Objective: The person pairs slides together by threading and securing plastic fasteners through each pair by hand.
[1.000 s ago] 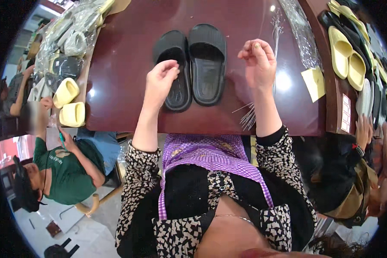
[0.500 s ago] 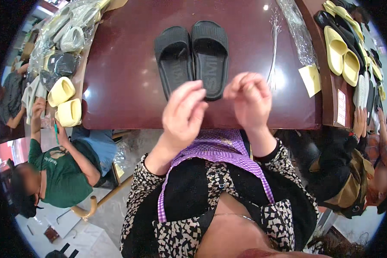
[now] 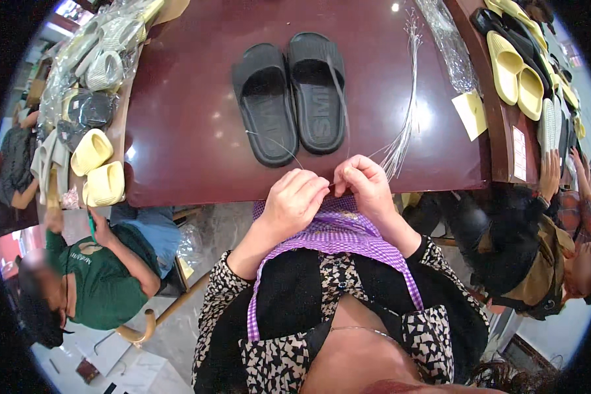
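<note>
A pair of black slide slippers lies side by side on the dark red table, toes away from me; the left slipper point(image 3: 264, 108) is slightly tilted outward beside the right slipper point(image 3: 318, 98). At the near table edge, my left hand point(image 3: 295, 202) and my right hand point(image 3: 363, 184) are close together, fingertips pinched. Between them is a thin pale strand point(image 3: 276, 141); one length curves from my left hand over the left slipper, and another rises faintly from my right hand past the right slipper. Exactly where the pieces meet is hidden by my fingers.
A loose bundle of thin pale strands point(image 3: 404, 131) lies right of the slippers. Clear plastic bags point(image 3: 446, 46) and a yellow paper point(image 3: 469, 115) are along the right side. Yellow slippers point(image 3: 104, 185) and bagged slippers stand at left. People work at both sides.
My hands have come down and together at the table edge, now pinching a thin strand. The bundle at right has spread out and its lower end reaches nearer my right hand.
</note>
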